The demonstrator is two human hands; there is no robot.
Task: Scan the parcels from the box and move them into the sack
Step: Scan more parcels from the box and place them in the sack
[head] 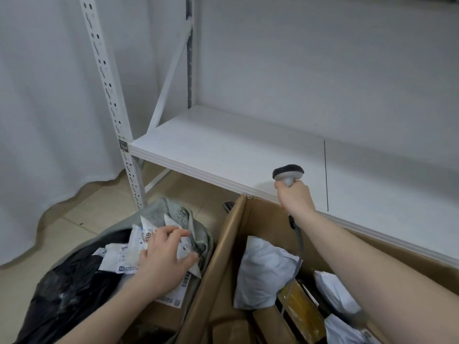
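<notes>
My right hand grips the handle of a grey barcode scanner, held up over the far edge of the cardboard box; its cable hangs down along my wrist. Inside the box lie a white poly-bag parcel, a brown taped carton and more white bags. At lower left stands the grey sack, filled with white printed mailers and a black bag. My left hand is over the sack's mouth, fingers spread and loosely bent on a white printed mailer.
A white metal shelving unit stands behind the box; its bare shelf board runs across the middle and its perforated upright rises on the left. A white curtain hangs at left over the beige tiled floor.
</notes>
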